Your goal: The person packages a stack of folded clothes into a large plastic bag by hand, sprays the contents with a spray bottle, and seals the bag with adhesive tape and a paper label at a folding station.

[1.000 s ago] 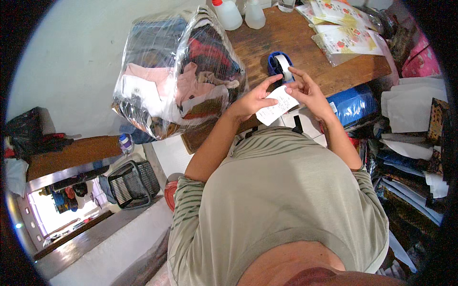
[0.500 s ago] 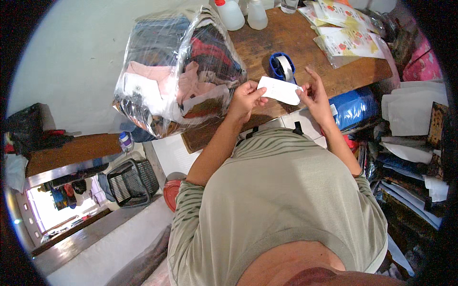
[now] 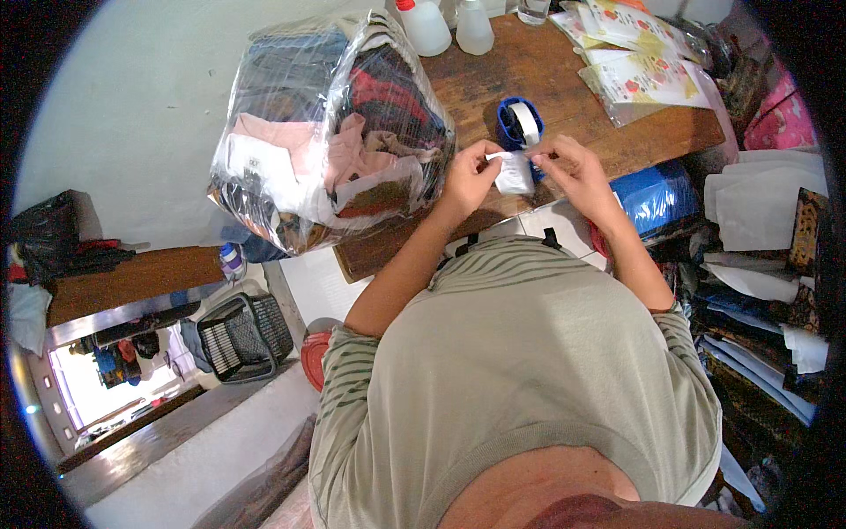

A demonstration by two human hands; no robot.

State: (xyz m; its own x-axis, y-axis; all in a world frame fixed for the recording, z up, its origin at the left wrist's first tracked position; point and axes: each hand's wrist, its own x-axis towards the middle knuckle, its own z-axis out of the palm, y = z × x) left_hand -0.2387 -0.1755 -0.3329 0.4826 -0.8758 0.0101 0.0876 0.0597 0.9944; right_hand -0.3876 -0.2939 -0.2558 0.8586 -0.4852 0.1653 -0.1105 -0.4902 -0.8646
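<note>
A small white slip of paper [image 3: 515, 179] hangs between my two hands, over the near edge of the wooden table. My left hand [image 3: 470, 182] pinches its upper left corner between thumb and finger. My right hand [image 3: 577, 174] has its thumb and fingertips closed at the upper right edge of the slip; whether a bit of tape is there too is too small to tell. Just beyond the slip stands a blue tape dispenser [image 3: 506, 132] with a white roll of tape. Left of my left hand, a clear plastic-wrapped bundle of folded clothes [image 3: 330, 150] sits on the table.
At the table's [image 3: 480, 84] back stand a spray bottle with a red top [image 3: 426, 28] and another whitish bottle [image 3: 475, 31]. Flower-printed plastic packets [image 3: 648, 79] lie far right. A blue wrapped bundle [image 3: 656, 201] and stacked fabrics are right; a dark basket [image 3: 242, 339] is lower left.
The slip was held out flat and wide; now it hangs down and looks narrower. My right hand has moved left and closer to my left hand, its raised fingers now drawn in.
</note>
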